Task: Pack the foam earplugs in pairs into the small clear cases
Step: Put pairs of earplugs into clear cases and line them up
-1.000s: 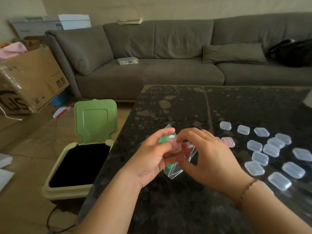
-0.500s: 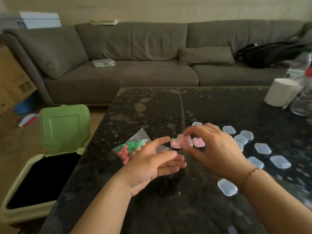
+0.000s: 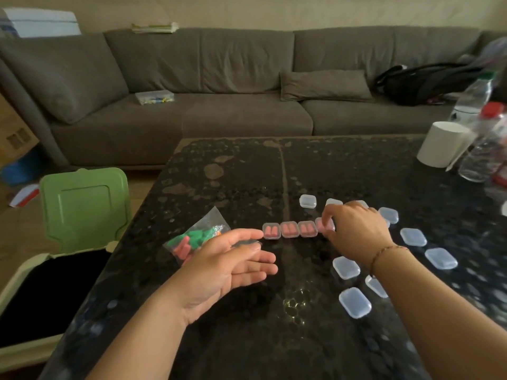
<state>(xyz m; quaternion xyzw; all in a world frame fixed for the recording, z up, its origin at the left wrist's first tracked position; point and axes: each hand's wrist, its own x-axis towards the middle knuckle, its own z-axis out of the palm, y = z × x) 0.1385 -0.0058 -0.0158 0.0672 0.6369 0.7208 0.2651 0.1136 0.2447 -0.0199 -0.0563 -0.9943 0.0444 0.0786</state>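
A fourth filled case (image 3: 324, 225) is being set by the gripping right hand (image 3: 356, 231) at the end of a row near the tabletop's (image 3: 247, 165) middle. The left hand (image 3: 227, 267) is held flat, empty. Next, probably, more earplugs are needed from the bag (image 3: 196, 237) by the left edge.

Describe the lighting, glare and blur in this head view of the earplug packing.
Head view: dim, warm indoor light; a small bright glare spot on the glossy black speckled table; the red-capped clear plastic bottle at the right edge is smeared by motion blur, and the grey fabric sofa bows with wide-angle distortion; the row of pink-filled small clear cases stays fairly sharp.
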